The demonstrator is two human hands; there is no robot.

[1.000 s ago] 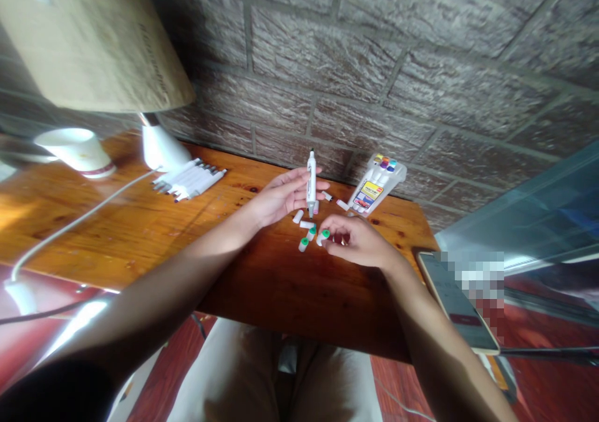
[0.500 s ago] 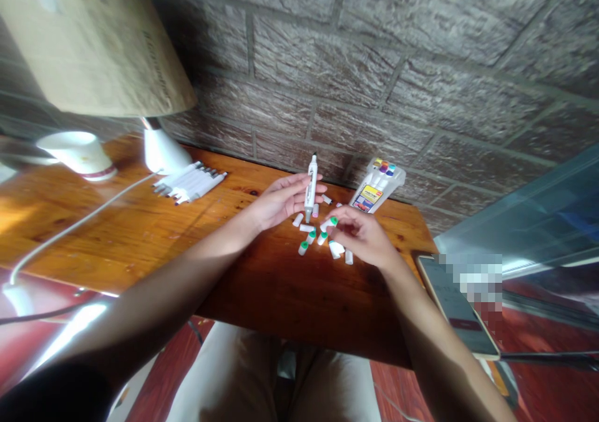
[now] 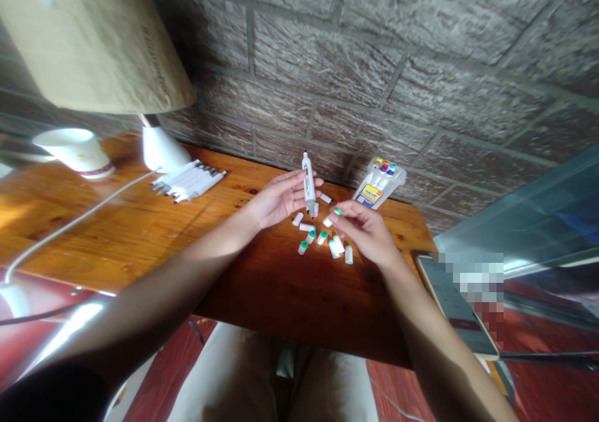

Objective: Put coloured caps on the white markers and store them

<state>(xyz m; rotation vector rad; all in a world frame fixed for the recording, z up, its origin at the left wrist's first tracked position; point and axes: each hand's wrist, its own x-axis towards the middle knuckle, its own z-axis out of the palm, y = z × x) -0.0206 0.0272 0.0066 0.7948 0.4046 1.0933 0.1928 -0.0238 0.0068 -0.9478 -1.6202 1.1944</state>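
Observation:
A white marker (image 3: 309,181) stands nearly upright between the thumb and fingers of my left hand (image 3: 281,200). Both its ends show bare, dark tips. My right hand (image 3: 362,228) pinches a white marker cap (image 3: 328,220) with a green end, just right of the marker and apart from it. Below the hands, several loose white caps lie on the wooden table, among them a green-ended cap (image 3: 303,247), another green-ended cap (image 3: 322,238) and a plain-sided cap (image 3: 349,255).
A clear marker case (image 3: 374,188) holding colored markers stands by the brick wall. Left on the table (image 3: 140,241) are a pile of white markers (image 3: 191,181), a lamp (image 3: 161,150) with its cord, and a paper cup (image 3: 77,150). A tablet (image 3: 458,303) lies at the right edge.
The marker in my left hand has tilted slightly, its top leaning left. My right hand has lifted the green-ended cap a little up and to the right, uncovering caps below.

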